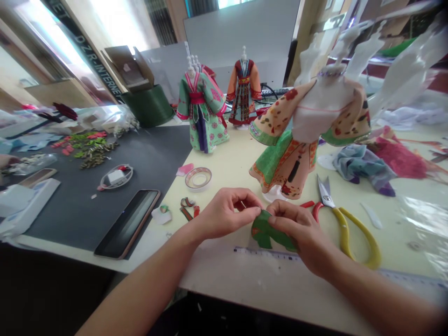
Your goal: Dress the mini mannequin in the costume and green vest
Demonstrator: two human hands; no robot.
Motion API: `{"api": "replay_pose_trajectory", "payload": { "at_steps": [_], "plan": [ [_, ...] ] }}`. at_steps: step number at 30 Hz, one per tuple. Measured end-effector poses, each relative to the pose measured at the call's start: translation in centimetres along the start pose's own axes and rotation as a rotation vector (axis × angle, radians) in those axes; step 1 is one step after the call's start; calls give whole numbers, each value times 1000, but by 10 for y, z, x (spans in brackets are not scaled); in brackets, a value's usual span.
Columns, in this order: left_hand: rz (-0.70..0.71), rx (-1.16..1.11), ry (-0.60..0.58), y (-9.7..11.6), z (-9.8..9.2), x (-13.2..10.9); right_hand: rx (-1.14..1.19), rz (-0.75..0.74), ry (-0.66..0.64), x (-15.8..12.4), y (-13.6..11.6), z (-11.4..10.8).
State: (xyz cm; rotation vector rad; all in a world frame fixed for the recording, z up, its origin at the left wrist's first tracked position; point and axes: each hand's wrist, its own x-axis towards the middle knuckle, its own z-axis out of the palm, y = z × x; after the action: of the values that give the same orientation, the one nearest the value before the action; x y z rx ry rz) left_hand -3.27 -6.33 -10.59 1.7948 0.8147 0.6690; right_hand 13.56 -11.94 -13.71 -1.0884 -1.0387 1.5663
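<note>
Your left hand (229, 213) is narrowed to a pinch, thumb and forefinger at the upper edge of a small green fabric piece with orange patterning (262, 227), while your right hand (297, 226) grips its right side between thumb and curled fingers. From that piece, a transparent plastic ruler (276, 255) lies at 6 o'clock and yellow-handled steel scissors (342, 226) at 3 o'clock.
</note>
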Motion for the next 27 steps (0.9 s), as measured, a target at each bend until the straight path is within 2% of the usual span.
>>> {"api": "replay_pose_trajectory", "payload": {
  "at_steps": [9,20,27],
  "plan": [
    [-56,-143,-29,-6,0,2,4,27,2,0,0,0],
    [-114,-356,-135,-8,-4,3,27,44,-3,0,-1,-2],
    [-146,-307,-117,-9,-3,2,82,57,-50,0,-1,-2]
  ]
}}
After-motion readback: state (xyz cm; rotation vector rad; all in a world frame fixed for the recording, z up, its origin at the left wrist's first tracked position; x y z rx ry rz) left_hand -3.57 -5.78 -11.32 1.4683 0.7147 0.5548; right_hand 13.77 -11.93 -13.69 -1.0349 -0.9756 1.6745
